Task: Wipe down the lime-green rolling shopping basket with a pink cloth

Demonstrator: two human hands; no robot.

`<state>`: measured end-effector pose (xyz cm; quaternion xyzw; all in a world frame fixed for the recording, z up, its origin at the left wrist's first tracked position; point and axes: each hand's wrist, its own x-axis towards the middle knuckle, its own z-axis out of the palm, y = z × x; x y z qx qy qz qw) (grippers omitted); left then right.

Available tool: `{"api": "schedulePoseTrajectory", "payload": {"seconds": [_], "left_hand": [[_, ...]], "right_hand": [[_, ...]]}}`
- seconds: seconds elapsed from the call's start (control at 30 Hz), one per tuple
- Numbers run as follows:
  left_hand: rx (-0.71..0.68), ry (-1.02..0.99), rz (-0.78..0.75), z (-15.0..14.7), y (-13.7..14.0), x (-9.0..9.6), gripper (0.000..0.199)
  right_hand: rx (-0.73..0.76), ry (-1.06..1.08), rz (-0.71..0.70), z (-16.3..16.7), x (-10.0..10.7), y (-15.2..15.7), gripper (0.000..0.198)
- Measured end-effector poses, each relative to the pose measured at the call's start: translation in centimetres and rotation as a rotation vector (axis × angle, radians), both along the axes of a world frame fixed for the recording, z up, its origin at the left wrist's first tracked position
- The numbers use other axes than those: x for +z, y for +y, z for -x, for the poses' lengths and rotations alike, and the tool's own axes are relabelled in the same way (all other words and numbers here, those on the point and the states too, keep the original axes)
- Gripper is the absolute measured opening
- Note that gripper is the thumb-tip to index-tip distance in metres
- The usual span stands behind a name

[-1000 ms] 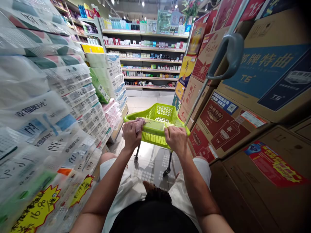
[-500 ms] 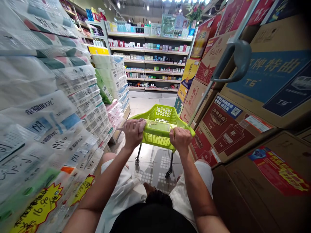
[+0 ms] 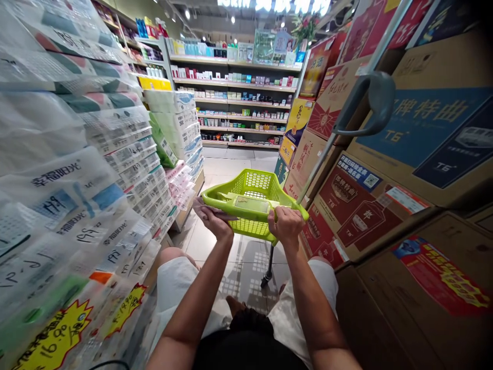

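Far left, we've got plastic-wrapped paper packs (image 3: 96, 156) stacked high. Here's our left hand (image 3: 217, 224), palm up, pressing a pinkish cloth (image 3: 208, 209) against the handle (image 3: 250, 205); how far it's closed, we can't tell. The green shopping cart (image 3: 251, 226) stands just ahead of us, our right hand (image 3: 287, 223) clamped on its handle, cardboard cartons (image 3: 385, 187) piled alongside.

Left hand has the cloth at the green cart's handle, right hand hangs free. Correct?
No: the right hand isn't free; the head view shows it gripping the handle of the green cart. The left hand does have the cloth there.
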<state>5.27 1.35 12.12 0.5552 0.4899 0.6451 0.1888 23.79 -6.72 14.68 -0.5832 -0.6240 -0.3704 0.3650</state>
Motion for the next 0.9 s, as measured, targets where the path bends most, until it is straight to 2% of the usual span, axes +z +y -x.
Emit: {"api": "schedulePoseTrajectory", "payload": {"seconds": [0.1,0.27,0.33,0.43,0.53,0.6,0.7,0.8,0.9], "left_hand": [[0.134,-0.172,0.019,-0.7,-0.4,-0.1,0.056],[0.309,-0.352,0.009,1.3,1.6,1.0,0.056],[0.349,-0.403,-0.014,0.9,0.8,0.2,0.054],[0.301,-0.324,-0.102,-1.4,-2.0,-2.6,0.052],[0.227,-0.074,-0.296,-2.5,-3.5,-4.5,0.048],[0.225,0.031,-0.413,-1.3,-2.9,-4.2,0.042],[0.158,0.104,-0.487,2.0,-1.1,-1.8,0.034],[0.195,0.022,-0.386,4.0,-0.7,0.2,0.034],[0.279,-0.068,-0.286,3.8,-1.9,0.1,0.033]], "right_hand": [[0.005,-0.015,-0.006,-0.3,0.1,-0.2,0.033],[0.012,-0.007,0.005,-0.6,-0.1,-0.4,0.034],[0.012,0.022,0.026,-0.5,-0.3,-0.3,0.035],[0.017,0.064,0.058,-0.5,-0.5,-0.2,0.035],[0.036,0.061,0.065,-0.8,-0.5,-0.3,0.035],[0.047,0.049,0.072,-1.1,-0.4,-0.4,0.035],[0.062,0.036,0.086,-1.6,-0.4,-0.3,0.036],[0.061,0.039,0.069,-2.3,-0.5,0.1,0.036],[0.073,0.059,0.055,-3.3,-0.8,0.7,0.035]]}}
